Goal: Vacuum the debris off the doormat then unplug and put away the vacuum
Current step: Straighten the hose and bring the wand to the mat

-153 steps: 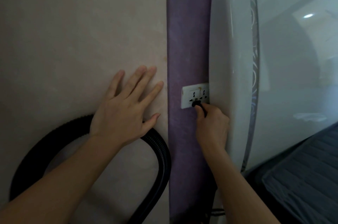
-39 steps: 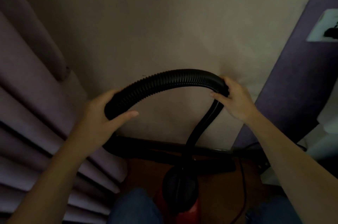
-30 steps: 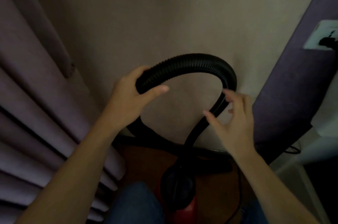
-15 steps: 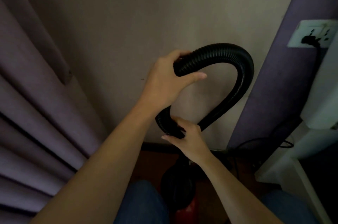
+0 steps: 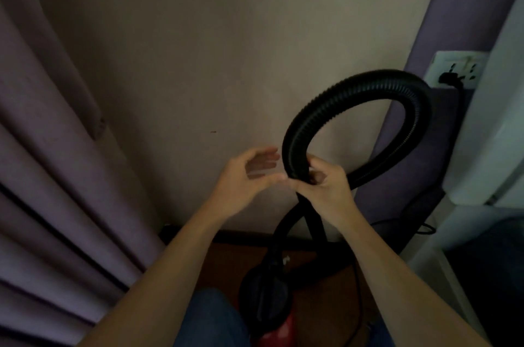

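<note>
Likely readying the hose (image 5: 368, 82) to vacuum, the right hand (image 5: 321, 181) grasps its loop while the left hand (image 5: 249, 175) hovers released at 9 o'clock, needing a fresh grip next.

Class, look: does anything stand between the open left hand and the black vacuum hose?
Nothing visible does. The left hand is open right beside the hose; the right hand grips it there.

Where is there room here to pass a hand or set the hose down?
Through the hose loop, above the right hand, is open. Bare floor lies between curtain and vacuum body. Crowded: socket and white appliance at right.
</note>
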`<state>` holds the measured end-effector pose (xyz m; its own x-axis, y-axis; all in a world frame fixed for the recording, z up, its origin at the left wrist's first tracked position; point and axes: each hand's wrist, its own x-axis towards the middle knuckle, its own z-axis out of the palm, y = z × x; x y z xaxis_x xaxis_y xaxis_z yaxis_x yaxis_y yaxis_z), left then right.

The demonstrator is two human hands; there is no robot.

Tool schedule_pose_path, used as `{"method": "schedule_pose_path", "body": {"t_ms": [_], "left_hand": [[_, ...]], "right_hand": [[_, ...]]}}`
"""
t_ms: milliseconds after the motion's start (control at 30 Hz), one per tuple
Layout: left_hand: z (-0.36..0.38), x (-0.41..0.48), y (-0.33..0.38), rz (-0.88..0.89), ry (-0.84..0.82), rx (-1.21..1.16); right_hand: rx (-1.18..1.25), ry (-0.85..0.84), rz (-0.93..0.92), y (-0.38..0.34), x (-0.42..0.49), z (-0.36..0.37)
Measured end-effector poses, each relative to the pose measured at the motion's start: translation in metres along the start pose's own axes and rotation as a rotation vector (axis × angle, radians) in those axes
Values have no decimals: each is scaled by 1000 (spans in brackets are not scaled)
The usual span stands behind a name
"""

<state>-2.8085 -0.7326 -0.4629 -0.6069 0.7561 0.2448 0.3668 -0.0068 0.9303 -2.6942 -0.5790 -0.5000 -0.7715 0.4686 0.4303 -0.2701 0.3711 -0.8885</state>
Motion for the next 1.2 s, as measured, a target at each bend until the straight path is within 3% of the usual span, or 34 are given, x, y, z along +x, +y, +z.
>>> {"method": "schedule_pose_path", "body": {"t_ms": [100,233,467,667,967,1200], "left_hand": [[18,4,-17,-76,-98,-55],[41,16,-15,-42,-176,-108],[56,28,6,-33,-119,-228],[37,25,18,-53,-133,-293],[9,17,11,-122,103,-411],[-32,-26,54,-335,387,-355]], "right_hand": [[13,18,-48,-24,17,-14],[32,31,-103,-51,39,-23],[141,78,-132,-85,64,-27],[297,-211,16,-68,68,-31],[421,-314,-3,-62,103,9],[418,-442,270,-123,110,62]]}}
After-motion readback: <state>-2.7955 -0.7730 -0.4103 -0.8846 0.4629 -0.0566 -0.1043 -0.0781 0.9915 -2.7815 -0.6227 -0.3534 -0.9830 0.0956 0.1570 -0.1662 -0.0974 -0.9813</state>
